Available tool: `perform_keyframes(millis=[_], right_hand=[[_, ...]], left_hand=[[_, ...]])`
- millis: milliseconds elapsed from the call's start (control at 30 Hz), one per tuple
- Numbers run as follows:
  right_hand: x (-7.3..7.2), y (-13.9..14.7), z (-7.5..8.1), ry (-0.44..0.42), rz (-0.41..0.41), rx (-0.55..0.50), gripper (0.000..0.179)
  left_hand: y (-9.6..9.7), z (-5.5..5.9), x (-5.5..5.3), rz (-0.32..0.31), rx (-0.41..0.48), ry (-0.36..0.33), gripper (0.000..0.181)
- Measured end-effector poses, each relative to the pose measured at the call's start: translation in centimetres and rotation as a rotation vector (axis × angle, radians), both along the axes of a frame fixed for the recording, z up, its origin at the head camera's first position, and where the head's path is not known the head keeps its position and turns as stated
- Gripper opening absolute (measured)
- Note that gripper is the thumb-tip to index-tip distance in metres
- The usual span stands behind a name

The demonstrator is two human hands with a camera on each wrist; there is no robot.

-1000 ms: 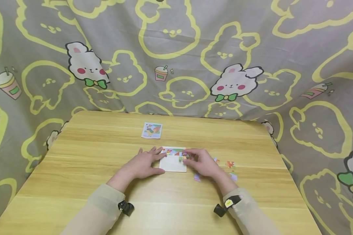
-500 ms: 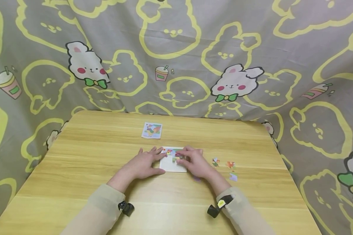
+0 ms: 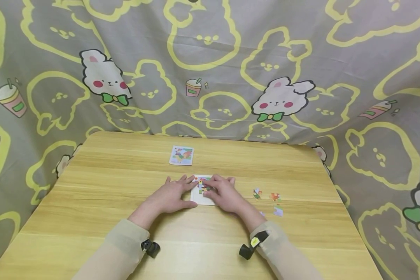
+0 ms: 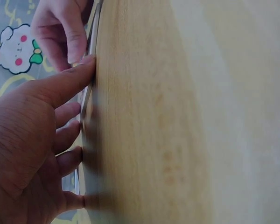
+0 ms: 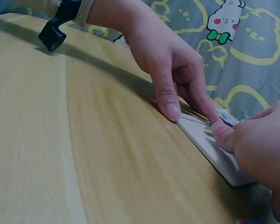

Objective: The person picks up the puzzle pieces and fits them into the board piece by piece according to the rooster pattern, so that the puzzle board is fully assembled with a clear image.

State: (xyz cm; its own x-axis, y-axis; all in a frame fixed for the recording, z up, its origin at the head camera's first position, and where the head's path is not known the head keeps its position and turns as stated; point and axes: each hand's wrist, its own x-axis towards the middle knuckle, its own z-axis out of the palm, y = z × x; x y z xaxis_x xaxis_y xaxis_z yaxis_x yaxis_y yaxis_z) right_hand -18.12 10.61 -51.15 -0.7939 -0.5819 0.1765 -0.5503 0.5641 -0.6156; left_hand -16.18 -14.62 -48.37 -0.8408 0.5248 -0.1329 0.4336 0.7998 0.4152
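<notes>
A white puzzle board lies between the hands, with colourful pieces along its far edge. The left hand rests at the board's left side, fingers extended; in the left wrist view its thumb touches the board's near edge. Over the board, the right hand pinches a jigsaw puzzle piece between thumb and fingers, close to the placed pieces. In the right wrist view the board lies flat, and the right hand hides the piece.
Several loose jigsaw pieces lie on the wooden table to the right, one partly behind the right wrist. A small rooster picture card lies beyond the board. A patterned curtain surrounds the table's far side.
The right hand has moved left across the board with the jigsaw piece, from its right edge towards the left hand. The left hand has stayed put.
</notes>
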Motion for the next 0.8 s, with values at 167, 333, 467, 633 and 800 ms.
perform_keyframes(millis=[167,333,467,633,800], right_hand=[[-0.1,-0.9,-0.1,0.045,0.008,0.024,0.047],[0.0,-1.3,-0.2,0.119,0.0,0.091,0.047],[0.1,-1.4,-0.2,0.154,-0.003,0.135,0.049],[0.2,-1.2,-0.1,0.145,-0.016,0.12,0.047],[0.3,-1.1,0.0,0.125,-0.027,0.075,0.038]], left_hand=[[-0.1,0.0,0.0,0.0,0.005,-0.003,0.082],[0.0,0.0,0.0,-0.008,0.015,-0.002,0.082],[0.0,0.1,0.0,-0.006,0.016,-0.005,0.083],[0.1,0.1,0.0,-0.003,0.01,-0.003,0.083],[0.0,0.0,0.0,-0.007,-0.001,0.006,0.082]])
